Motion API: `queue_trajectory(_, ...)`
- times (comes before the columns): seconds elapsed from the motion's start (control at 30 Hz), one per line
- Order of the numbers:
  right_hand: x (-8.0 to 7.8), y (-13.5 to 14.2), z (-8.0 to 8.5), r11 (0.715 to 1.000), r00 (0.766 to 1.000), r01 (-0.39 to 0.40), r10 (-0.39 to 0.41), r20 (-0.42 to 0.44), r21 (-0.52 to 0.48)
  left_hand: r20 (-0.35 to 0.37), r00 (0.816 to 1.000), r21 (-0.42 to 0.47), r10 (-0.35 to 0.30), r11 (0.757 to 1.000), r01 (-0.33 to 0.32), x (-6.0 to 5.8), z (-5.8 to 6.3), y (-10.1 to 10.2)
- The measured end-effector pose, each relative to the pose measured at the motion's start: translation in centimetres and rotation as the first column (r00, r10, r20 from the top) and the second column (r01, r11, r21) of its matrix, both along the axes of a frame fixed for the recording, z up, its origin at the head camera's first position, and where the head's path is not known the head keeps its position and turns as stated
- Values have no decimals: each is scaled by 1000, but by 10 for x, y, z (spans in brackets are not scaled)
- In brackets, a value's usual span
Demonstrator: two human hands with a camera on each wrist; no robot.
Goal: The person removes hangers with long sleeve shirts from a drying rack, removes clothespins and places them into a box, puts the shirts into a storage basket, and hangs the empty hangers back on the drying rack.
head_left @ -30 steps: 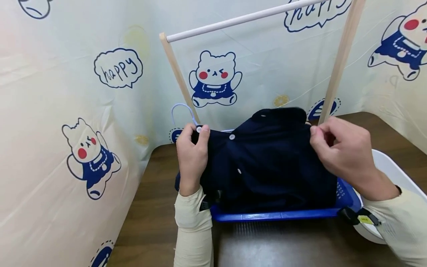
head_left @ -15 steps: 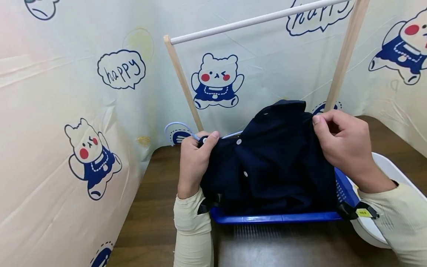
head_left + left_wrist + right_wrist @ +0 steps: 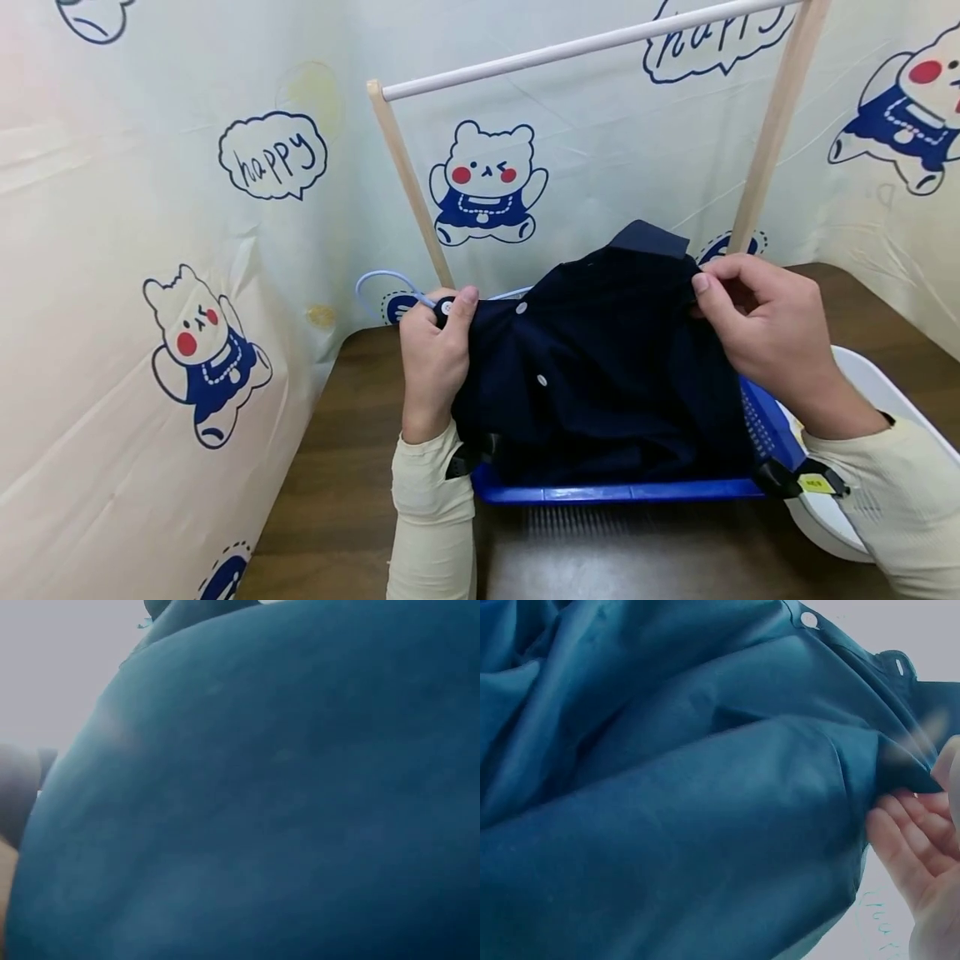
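A navy shirt (image 3: 600, 367) with white buttons is spread between both hands, its lower part bunched in a blue basket (image 3: 615, 492). At its left edge my left hand (image 3: 435, 358) grips the cloth beside a white button, thumb on top. A light blue hanger (image 3: 386, 273) shows its hook just behind that hand; most of the rest is hidden by the shirt. My right hand (image 3: 772, 333) pinches the shirt near the collar (image 3: 651, 237), which stands up. In the right wrist view the right fingers (image 3: 907, 840) lie under the cloth edge. Shirt fabric (image 3: 262, 787) fills the left wrist view.
Behind the basket stands a rack with wooden posts (image 3: 776, 133) and a white crossbar (image 3: 585, 52). A white tub (image 3: 832, 529) sits at the right, partly behind the right forearm. The brown wooden table (image 3: 315, 508) meets a printed curtain (image 3: 225, 225) at the left and back.
The hanger's hook has tipped to the left and lower. The collar has risen and folded up. My right hand has shifted slightly upward and left, still pinching the shirt; the left hand keeps its grip.
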State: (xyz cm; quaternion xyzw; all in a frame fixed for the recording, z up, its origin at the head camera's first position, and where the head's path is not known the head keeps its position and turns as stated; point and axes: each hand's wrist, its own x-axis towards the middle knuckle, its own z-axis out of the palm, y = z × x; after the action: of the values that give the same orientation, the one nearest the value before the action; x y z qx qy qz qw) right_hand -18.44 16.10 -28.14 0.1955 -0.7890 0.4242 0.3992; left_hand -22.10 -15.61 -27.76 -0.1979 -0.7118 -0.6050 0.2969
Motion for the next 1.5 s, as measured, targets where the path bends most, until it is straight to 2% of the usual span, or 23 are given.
queue_trajectory(0.1, 0, -2, 2, 999, 999, -47, 47, -17, 10, 3, 998, -4, 58, 998, -58, 0, -1, -1)
queue_trajectory(0.2, -1, -5, 4, 990, 990, -136, 136, -28, -19, 8, 994, 5, 110, 994, -110, 0, -1, -4)
queue_trajectory(0.33, -4, -10, 7, 968, 971, -238, 234, -55, -84, -2, 991, 43, 130, 991, -130, 0, 1, -6)
queue_trajectory(0.5, -5, -14, 8, 958, 967, -253, 249, -45, -138, -16, 990, 98, 140, 986, -138, -1, 1, -6)
queue_trajectory(0.6, -3, -16, 5, 945, 963, -266, 269, -14, -190, 2, 990, 116, 139, 984, -138, -1, -1, -6)
queue_trajectory(0.63, -2, -17, 3, 927, 954, -294, 300, -8, -231, 12, 991, 118, 136, 984, -136, -1, -2, -5)
queue_trajectory(0.7, -1, -19, 0, 875, 925, -360, 381, 1, -322, 26, 991, 118, 131, 984, -134, 0, -3, -3)
queue_trajectory(0.8, -1, -22, -3, 743, 847, -480, 531, -24, -467, 30, 991, 113, 134, 984, -137, 0, -4, -1)
queue_trajectory(0.83, -1, -23, -4, 680, 810, -523, 585, -50, -513, 27, 990, 110, 137, 984, -139, -1, -4, 0)
queue_trajectory(0.87, -1, -24, -4, 636, 784, -547, 617, -66, -544, 22, 990, 108, 141, 984, -143, -1, -3, 1)
queue_trajectory(0.93, -2, -27, -5, 561, 743, -580, 662, -101, -591, 22, 989, 111, 144, 983, -146, -1, -3, 2)
queue_trajectory(1.0, -1, -29, -5, 505, 721, -586, 682, -123, -634, 30, 989, 116, 146, 982, -148, 0, -2, 4)
queue_trajectory(1.03, 0, -30, -6, 481, 714, -584, 687, -132, -654, 34, 989, 118, 147, 982, -150, 0, -2, 5)
queue_trajectory(1.2, 3, -32, -8, 409, 701, -563, 696, -154, -718, 36, 989, 121, 142, 982, -145, 1, -4, 10)
queue_trajectory(1.33, 5, -31, -11, 382, 693, -540, 707, -139, -750, 17, 989, 112, 146, 983, -147, 1, -5, 13)
queue_trajectory(1.37, 5, -31, -12, 368, 688, -531, 712, -136, -763, 14, 989, 108, 146, 983, -147, 1, -5, 13)
queue_trajectory(1.5, 4, -29, -14, 281, 642, -525, 751, -157, -803, 5, 989, 92, 145, 985, -145, 2, -3, 15)
